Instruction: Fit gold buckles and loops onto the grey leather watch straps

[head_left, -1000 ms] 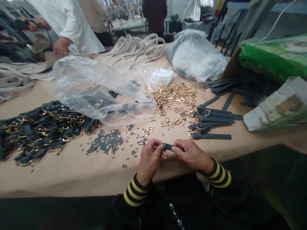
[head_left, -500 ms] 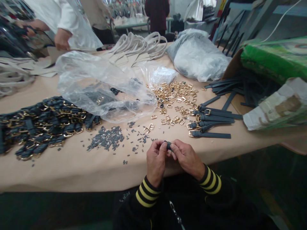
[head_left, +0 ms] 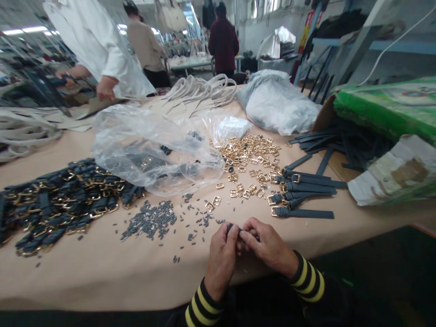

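Close together at the table's near edge, my left hand (head_left: 221, 259) and my right hand (head_left: 270, 245) are both closed on a short dark strap (head_left: 230, 226). Fingers and thumbs cover most of it, so its full shape is hidden. Just beyond, to the left, lie small dark pieces (head_left: 150, 220) in a loose heap, some scattered toward my left hand. Gold buckles (head_left: 245, 150) are piled farther back. Beside my right hand, several dark straps with gold buckles (head_left: 303, 213) lie in a row.
At the left is a heap of buckled dark straps (head_left: 64, 195). A clear plastic bag (head_left: 160, 150) sits mid-table, a stuffed bag (head_left: 279, 104) at the back. Loose straps spill from a box under green wrapping (head_left: 384, 104). Across the table stands a person in white (head_left: 98, 50).
The view has tilted up, so the table sits lower in the picture. My hands stay together on the strap; their fingers have shifted and now hide more of it.
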The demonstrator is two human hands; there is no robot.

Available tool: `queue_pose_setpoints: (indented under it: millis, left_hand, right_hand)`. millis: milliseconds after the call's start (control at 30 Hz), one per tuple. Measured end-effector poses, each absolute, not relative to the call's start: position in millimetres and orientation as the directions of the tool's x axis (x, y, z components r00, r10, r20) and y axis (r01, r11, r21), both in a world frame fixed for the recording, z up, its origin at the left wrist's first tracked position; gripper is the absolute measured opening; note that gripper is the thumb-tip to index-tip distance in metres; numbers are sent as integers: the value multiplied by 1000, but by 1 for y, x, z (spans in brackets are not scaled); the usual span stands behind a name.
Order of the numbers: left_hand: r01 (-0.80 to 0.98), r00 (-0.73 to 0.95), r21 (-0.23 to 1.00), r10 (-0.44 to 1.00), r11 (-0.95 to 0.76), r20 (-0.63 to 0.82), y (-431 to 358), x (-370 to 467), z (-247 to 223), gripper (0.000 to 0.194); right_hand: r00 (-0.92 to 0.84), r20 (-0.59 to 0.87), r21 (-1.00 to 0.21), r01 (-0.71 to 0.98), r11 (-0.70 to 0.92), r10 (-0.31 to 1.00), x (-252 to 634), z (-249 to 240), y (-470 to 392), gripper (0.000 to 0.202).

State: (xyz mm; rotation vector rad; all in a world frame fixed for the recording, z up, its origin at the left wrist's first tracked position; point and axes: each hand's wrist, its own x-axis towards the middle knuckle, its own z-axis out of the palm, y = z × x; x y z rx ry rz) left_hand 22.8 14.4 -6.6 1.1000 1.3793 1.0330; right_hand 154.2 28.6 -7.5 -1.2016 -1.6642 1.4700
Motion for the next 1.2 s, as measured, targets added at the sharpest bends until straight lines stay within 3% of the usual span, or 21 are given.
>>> queue_pose_setpoints:
  millis: [200, 333, 400, 467, 500, 600, 767, 967, 1000, 1133, 1200]
  left_hand:
    - [48, 12, 983, 984, 176, -177, 32, 22, -12, 33]
    - [369, 109, 928, 990, 40, -86, 64, 10, -5, 28]
    - [619, 106, 772, 989, -144, 100, 90, -1, -2, 21]
    - [840, 208, 451, 948, -300, 242, 116, -10, -2, 17]
    - [906, 281, 258, 932, -336, 227, 128, -14, -3, 18]
    - [923, 344, 121, 923, -366, 172, 150, -18, -9, 17]
    - [922, 376, 36, 915, -384, 145, 157, -15, -14, 19]
    - [916, 390, 44, 910, -399, 144, 152, -22, 1, 18]
    - [904, 401, 91, 903, -417, 155, 144, -20, 6, 18]
    - [692, 502, 487, 840, -532, 205, 91, -6, 22, 17]
    - [628, 525, 573, 830, -527, 189, 64, 0, 24, 14]
  right_hand:
    - [-518, -225, -972, 176, -155, 825, 172, -4, 43, 20]
    - [-455, -242, -970, 116, -212, 857, 177, -13, 55, 22]
    - [-393, -269, -963, 114, -244, 879, 177, -19, 60, 23]
    - [-364, -294, -956, 115, -271, 884, 176, -21, 63, 23]
    - [-360, -302, -953, 116, -278, 883, 176, -22, 63, 22]
    - [-356, -312, -950, 116, -290, 881, 175, -20, 63, 21]
    - [-350, -320, -947, 88, -309, 881, 175, -19, 63, 21]
    - [-324, -279, -951, -39, -307, 904, 179, -18, 64, 21]
    - [-328, -284, -939, -96, -331, 901, 180, -17, 64, 21]
    - [-395, -363, -835, -263, -482, 844, 180, -11, 59, 27]
    - [-482, -375, -800, -262, -539, 792, 177, -8, 54, 29]
